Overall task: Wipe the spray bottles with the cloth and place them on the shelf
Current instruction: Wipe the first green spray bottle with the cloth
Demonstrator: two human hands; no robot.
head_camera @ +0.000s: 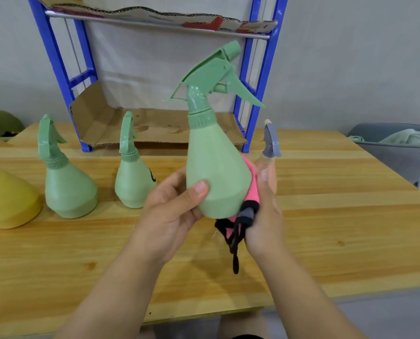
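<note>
Standing at the far left of the wooden table (326, 216), a yellow bottle (8, 199) is cut off by the frame edge. Right of it, still left of the held bottle, a green spray bottle (67, 182) stands upright on the table, nozzle head turned sideways. Next right, a smaller green spray bottle (133, 177) also stands upright, a dark label patch on its right side, its base just beside the left hand. Behind these two, a blue shelf (57, 62) sits at the table's back edge against the wall, with cardboard sheets (135, 128) lining its lower and upper tiers; no bottle shows on either tier.

Left hand (172, 211) is closed around the lower body of the held green spray bottle (216, 167), thumb pressed on the front, fingers wrapped behind. This bottle is lifted clear of the table, roughly upright, tilted slightly, trigger pointing right, its head overlapping the shelf's right posts in view. Right hand (265, 216) is closed on a pink cloth (251, 189) with black and grey trim, pressing it against the held bottle's right side; black straps hang below the hand. Behind the right hand's fingertips, a clear bottle with a grey sprayer (271, 143) stands on the table, mostly hidden. Far right of the table, a grey bin (399, 152) holds pale fabric.
</note>
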